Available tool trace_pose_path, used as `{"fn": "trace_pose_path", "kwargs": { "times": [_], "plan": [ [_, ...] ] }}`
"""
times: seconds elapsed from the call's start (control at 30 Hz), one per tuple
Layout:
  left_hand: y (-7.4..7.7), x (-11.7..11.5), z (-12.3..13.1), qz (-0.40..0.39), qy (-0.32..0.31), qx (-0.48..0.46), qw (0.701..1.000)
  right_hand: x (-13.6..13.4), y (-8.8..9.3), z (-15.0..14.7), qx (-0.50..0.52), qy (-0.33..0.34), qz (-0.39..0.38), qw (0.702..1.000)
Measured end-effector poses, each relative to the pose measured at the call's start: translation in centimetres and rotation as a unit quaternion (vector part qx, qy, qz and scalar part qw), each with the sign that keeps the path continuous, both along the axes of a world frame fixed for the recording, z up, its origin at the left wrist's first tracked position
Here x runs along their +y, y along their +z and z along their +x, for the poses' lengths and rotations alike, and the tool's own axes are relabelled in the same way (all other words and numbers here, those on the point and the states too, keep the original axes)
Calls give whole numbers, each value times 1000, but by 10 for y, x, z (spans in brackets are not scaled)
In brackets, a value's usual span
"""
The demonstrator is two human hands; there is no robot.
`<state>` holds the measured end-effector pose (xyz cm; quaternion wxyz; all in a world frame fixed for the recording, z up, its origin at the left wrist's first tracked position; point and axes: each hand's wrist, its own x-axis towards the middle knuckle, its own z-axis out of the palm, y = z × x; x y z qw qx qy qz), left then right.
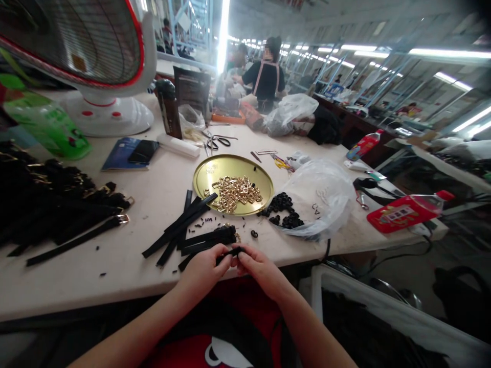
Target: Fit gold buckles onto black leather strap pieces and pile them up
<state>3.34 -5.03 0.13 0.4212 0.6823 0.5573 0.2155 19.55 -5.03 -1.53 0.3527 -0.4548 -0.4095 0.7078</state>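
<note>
Close together at the table's front edge, my left hand point(209, 266) and my right hand point(251, 260) both pinch a black strap point(229, 253). Fingers cover much of it, and I cannot tell whether a buckle is on its end. Just beyond lie several black straps point(207, 239), some with gold buckles. More plain straps point(178, 225) lie crossed to the left, one end resting on a round gold tray point(201, 168). That tray holds a heap of gold buckles point(238, 191). Small black loops point(286, 209) spill from a clear plastic bag point(326, 189); one loose loop point(253, 233) sits near my hands.
At left are a pile of buckled straps point(65, 199), a fan point(111, 112) and a green bottle point(49, 125). Scissors point(218, 140) lie behind the tray. A red bottle point(406, 210) lies at right, above a white bin point(318, 291). A person point(264, 79) is farther back.
</note>
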Motion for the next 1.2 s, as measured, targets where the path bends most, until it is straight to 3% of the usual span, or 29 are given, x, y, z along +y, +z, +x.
{"fn": "trace_pose_path", "kwargs": {
  "times": [0.27, 0.37, 0.5, 0.57, 0.73, 1.0, 1.2],
  "plan": [
    [-7, 7, -6, -147, -60, -59, 986, -7, -12, 9, -141, 36, 167, 975],
    [-4, 8, -8, -173, -93, -55, 979, -7, -10, 14, -163, 78, 182, 966],
    [0, 6, -6, -172, -128, -58, 975, -6, -8, 17, -139, 120, 147, 972],
    [-1, 6, -4, -161, -113, -59, 979, -4, -9, 15, -111, 81, 125, 983],
    [-4, 6, -2, -137, -49, -84, 986, -3, -15, 0, -20, -92, 62, 994],
    [-12, -1, -4, -129, -35, -81, 988, -9, -23, 0, 45, -100, -33, 993],
    [-14, -8, -4, -141, -49, -74, 986, -17, -31, 2, 47, -111, 9, 993]
  ]
}}
